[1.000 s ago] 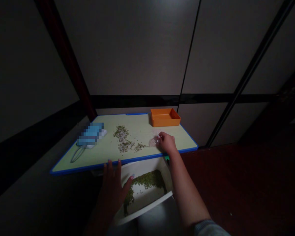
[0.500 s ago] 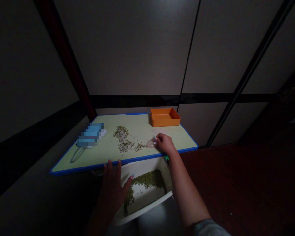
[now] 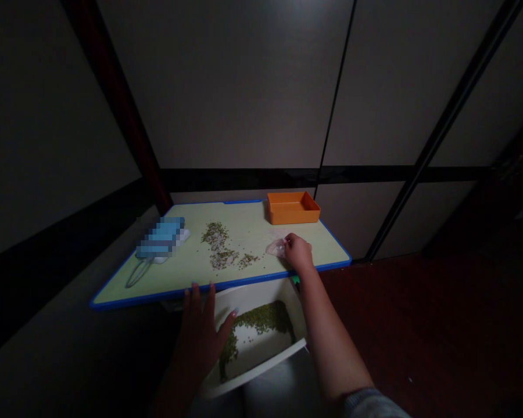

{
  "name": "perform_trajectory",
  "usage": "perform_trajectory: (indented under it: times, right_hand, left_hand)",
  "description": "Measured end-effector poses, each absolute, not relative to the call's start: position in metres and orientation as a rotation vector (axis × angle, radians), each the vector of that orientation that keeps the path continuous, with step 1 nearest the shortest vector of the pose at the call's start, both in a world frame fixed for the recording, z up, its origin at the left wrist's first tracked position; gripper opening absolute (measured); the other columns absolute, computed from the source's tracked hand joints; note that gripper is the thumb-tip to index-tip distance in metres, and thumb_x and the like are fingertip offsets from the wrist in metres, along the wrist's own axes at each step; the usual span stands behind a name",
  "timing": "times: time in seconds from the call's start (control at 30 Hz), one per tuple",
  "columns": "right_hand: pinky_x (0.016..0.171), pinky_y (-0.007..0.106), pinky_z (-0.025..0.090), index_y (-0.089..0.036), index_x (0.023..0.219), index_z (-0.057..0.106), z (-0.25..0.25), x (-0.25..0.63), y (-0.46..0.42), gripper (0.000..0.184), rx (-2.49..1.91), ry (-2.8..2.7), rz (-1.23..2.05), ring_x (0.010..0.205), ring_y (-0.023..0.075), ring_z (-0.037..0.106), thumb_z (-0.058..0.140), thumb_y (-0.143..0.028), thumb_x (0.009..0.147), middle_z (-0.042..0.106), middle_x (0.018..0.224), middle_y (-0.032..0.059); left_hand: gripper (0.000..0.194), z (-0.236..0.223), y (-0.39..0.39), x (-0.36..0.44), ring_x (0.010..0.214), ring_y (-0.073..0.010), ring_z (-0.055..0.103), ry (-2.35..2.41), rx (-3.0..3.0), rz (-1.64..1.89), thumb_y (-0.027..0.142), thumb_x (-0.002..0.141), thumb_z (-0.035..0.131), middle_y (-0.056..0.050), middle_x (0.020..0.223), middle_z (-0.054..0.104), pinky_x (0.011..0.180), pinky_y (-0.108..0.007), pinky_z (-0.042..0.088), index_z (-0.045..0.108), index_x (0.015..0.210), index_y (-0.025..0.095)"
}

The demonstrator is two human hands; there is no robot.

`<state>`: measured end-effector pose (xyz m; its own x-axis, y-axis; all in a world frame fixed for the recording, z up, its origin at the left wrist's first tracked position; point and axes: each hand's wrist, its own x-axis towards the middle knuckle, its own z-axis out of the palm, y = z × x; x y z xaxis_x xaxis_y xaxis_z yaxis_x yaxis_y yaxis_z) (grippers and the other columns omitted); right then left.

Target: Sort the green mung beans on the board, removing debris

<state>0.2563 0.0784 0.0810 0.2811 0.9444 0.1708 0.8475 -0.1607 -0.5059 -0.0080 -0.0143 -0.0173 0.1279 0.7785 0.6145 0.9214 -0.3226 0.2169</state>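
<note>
My right hand (image 3: 298, 252) is closed in a pinch on a pale pinkish, see-through piece (image 3: 275, 248) that rests low over the table; its exact kind is unclear. Just left of it lies a small patch of green beans (image 3: 247, 260), with a larger scatter of green beans and pale grains (image 3: 220, 247) farther left. My left hand (image 3: 203, 325) is spread, fingers apart, at the left side of a white bin (image 3: 257, 367). Green beans (image 3: 265, 318) lie inside this bin, mostly along its far side. Whether my left palm presses on the rim is hidden.
The pale table (image 3: 187, 284) has a blue edge, and the white bin sits below its front. An orange tray (image 3: 294, 217) stands at the back right. At the left is a blurred blue object (image 3: 161, 235) with a looped strap (image 3: 135, 273). Cabinet panels (image 3: 244, 87) rise behind.
My right hand slid a little left toward the small bean patch, then back right with the see-through piece. My left hand, the bin and the tray stayed put.
</note>
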Motion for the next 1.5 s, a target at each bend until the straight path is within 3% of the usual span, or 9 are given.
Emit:
perform_trajectory:
  times: [0.4, 1.2, 1.5]
  right_hand:
    - [0.075, 0.025, 0.035, -0.024, 0.090, 0.064, 0.071, 0.251, 0.084, 0.018, -1.747, -1.726, 0.327, 0.081, 0.0145, 0.060, 0.047, -0.029, 0.091, 0.071, 0.086, -0.0001]
    - [0.074, 0.024, 0.034, -0.023, 0.092, 0.065, 0.077, 0.254, 0.078, 0.018, -1.833, -1.783, 0.311, 0.084, 0.0158, 0.060, 0.048, -0.025, 0.090, 0.072, 0.092, 0.0032]
    - [0.089, 0.032, 0.028, -0.022, 0.093, 0.064, 0.081, 0.251, 0.075, 0.018, -1.816, -1.831, 0.320, 0.091, 0.0173, 0.060, 0.046, -0.027, 0.091, 0.072, 0.094, 0.0043]
  left_hand:
    - [0.069, -0.014, -0.015, -0.007, 0.144, -0.0396, 0.013, -1.709, -2.202, -1.032, 0.044, 0.082, 0.052, -0.023, 0.156, 0.015, 0.109, -0.061, 0.030, 0.035, 0.142, 0.014]
    - [0.070, -0.017, -0.014, -0.007, 0.144, -0.0396, 0.013, -1.705, -2.196, -1.049, 0.045, 0.082, 0.052, -0.022, 0.157, 0.014, 0.108, -0.062, 0.031, 0.033, 0.142, 0.015]
    - [0.069, -0.016, -0.014, -0.007, 0.145, -0.0393, 0.010, -1.683, -2.191, -1.006, 0.045, 0.084, 0.050, -0.024, 0.156, 0.014, 0.108, -0.061, 0.031, 0.030, 0.144, 0.015]
